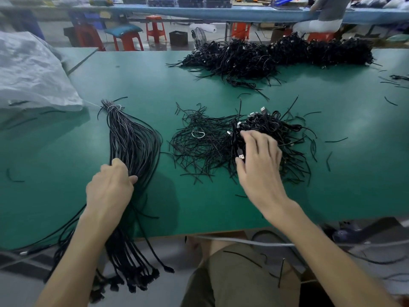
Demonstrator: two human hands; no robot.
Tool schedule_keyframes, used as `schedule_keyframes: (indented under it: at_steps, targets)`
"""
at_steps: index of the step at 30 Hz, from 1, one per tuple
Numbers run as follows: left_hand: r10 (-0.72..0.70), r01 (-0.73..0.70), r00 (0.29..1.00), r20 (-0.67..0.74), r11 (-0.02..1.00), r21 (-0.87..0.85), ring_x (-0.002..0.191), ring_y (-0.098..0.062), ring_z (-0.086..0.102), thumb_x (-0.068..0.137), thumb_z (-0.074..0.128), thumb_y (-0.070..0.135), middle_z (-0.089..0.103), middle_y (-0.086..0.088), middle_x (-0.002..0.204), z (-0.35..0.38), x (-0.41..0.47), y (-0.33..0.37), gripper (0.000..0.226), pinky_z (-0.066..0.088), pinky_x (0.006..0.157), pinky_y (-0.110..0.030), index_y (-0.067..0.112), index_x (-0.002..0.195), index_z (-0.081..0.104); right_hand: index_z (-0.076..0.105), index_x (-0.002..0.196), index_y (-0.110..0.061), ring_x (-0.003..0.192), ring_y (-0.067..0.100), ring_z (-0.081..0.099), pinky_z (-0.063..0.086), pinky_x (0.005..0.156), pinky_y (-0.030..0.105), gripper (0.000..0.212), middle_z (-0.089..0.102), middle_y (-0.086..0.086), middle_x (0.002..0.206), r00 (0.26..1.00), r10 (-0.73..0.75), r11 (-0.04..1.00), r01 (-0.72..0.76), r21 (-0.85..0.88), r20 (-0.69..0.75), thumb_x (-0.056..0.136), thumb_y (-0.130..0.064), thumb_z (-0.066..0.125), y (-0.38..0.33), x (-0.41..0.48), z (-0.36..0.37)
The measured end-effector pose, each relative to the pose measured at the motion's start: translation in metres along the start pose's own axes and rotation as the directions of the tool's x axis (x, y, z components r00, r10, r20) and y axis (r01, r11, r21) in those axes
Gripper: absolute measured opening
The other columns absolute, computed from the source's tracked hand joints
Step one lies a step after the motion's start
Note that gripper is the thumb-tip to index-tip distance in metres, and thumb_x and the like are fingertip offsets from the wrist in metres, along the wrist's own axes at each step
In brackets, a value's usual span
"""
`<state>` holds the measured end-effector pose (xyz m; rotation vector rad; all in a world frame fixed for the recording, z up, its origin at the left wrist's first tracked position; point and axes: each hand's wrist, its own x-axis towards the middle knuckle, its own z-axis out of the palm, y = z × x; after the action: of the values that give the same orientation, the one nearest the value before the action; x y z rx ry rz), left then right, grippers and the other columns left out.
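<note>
Cables are seen in four groups on the green tabletop (221,207): one tied bundle of cables (132,140) at the near left, one flat scatter of loose ties (199,151) in the middle, one small heap of coiled cables (285,129) just beside it, and one long heap (276,54) along the far edge, well apart. The bundle is gripped by the left hand (110,189), fingers curled round it near the tabletop's front edge, with its plug ends hung over that edge. The right hand (259,165) is laid on the small heap with fingers spread wide, nothing clasped; one silver plug (241,156) is seen just beside its thumb. One white sack (33,74) is slumped at the far left, close to the bundle's tied end
</note>
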<state>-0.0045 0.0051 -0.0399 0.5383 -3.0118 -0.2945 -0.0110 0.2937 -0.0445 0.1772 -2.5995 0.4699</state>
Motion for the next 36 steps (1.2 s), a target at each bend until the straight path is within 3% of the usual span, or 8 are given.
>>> schedule_keyframes:
  at_steps: [6,11,16,19,22,25,28,36]
  targets:
    - [0.022,-0.023,0.997,-0.074,1.000,-0.012,0.076,-0.036,0.051,0.106,0.051,0.022,0.051,-0.016,0.094,-0.003,-0.003,0.005,0.019,0.038,0.067,-0.045,0.004,0.100,0.052,0.049,0.142,-0.015,0.133,0.019,0.038,0.026,0.109,0.032,0.045,0.048,0.001,0.140,0.986,-0.122,0.985,0.106,0.134,0.117,0.099,-0.018,0.060,-0.018,-0.028,0.010]
    - [0.201,-0.233,0.949,-0.243,0.966,-0.109,0.063,-0.019,0.047,0.102,0.056,0.017,0.053,-0.005,0.093,-0.002,-0.021,0.021,0.013,0.031,0.056,-0.028,0.007,0.094,0.055,0.048,0.145,-0.016,0.134,0.014,0.036,0.031,0.112,0.031,0.046,0.047,-0.003,0.142,0.975,-0.171,0.939,0.118,0.324,0.142,0.100,-0.015,0.059,-0.032,-0.033,0.009]
    - [0.597,-0.519,0.794,0.115,0.764,-0.384,0.073,0.002,0.062,0.091,0.061,-0.003,0.062,0.018,0.087,0.002,-0.048,0.046,0.040,0.050,0.066,-0.021,0.035,0.081,0.053,0.026,0.160,-0.016,0.149,0.012,0.023,0.018,0.123,0.031,0.076,0.034,-0.003,0.160,0.892,-0.404,0.863,0.299,0.407,0.202,0.093,0.005,0.055,-0.053,-0.030,0.011]
    - [0.646,-0.510,0.754,0.120,0.691,-0.513,0.062,0.007,0.059,0.089,0.065,-0.004,0.064,0.023,0.070,0.005,-0.048,0.044,0.041,0.043,0.060,-0.008,0.035,0.080,0.058,0.027,0.159,-0.016,0.137,0.018,0.040,0.024,0.120,0.031,0.078,0.053,0.006,0.146,0.823,-0.457,0.839,0.273,0.470,0.338,0.091,0.015,0.047,-0.056,-0.028,0.016]
    - [0.589,-0.396,0.796,0.136,0.677,-0.620,0.045,-0.002,0.050,0.091,0.075,0.012,0.065,0.024,0.066,0.008,-0.040,0.035,0.021,0.039,0.047,-0.013,0.028,0.080,0.066,0.051,0.144,-0.015,0.106,0.030,0.057,0.044,0.095,0.040,0.037,0.068,0.011,0.110,0.817,-0.375,0.902,0.212,0.376,0.438,0.109,-0.023,0.043,-0.049,-0.027,0.015]
    - [0.618,-0.384,0.757,0.214,0.685,-0.619,0.045,-0.001,0.048,0.094,0.070,0.033,0.064,0.017,0.061,0.012,-0.034,0.026,0.016,0.039,0.048,-0.015,0.033,0.078,0.069,0.070,0.112,-0.013,0.083,0.027,0.053,0.035,0.077,0.027,0.025,0.063,0.005,0.083,0.849,-0.381,0.890,0.230,0.394,0.365,0.106,-0.028,0.051,-0.040,-0.028,0.010]
    - [0.641,-0.372,0.722,0.258,0.676,-0.636,0.047,-0.003,0.046,0.093,0.055,0.056,0.054,0.008,0.053,0.016,-0.030,0.012,0.032,0.037,0.049,-0.018,0.033,0.078,0.070,0.071,0.103,-0.017,0.086,0.022,0.051,0.040,0.081,0.030,0.016,0.060,-0.002,0.089,0.913,-0.266,0.914,0.137,0.382,0.310,0.104,-0.019,0.055,-0.025,-0.021,0.006]
    - [0.634,-0.232,0.737,0.233,0.562,-0.794,0.043,-0.012,0.029,0.096,0.055,0.050,0.037,0.006,0.052,0.015,-0.023,-0.006,0.037,0.027,0.043,-0.021,0.023,0.073,0.067,0.067,0.102,-0.012,0.102,0.025,0.061,0.052,0.090,0.043,0.023,0.067,0.005,0.102,0.983,0.162,0.923,-0.181,0.339,0.084,0.101,0.002,0.049,0.014,0.005,-0.001]
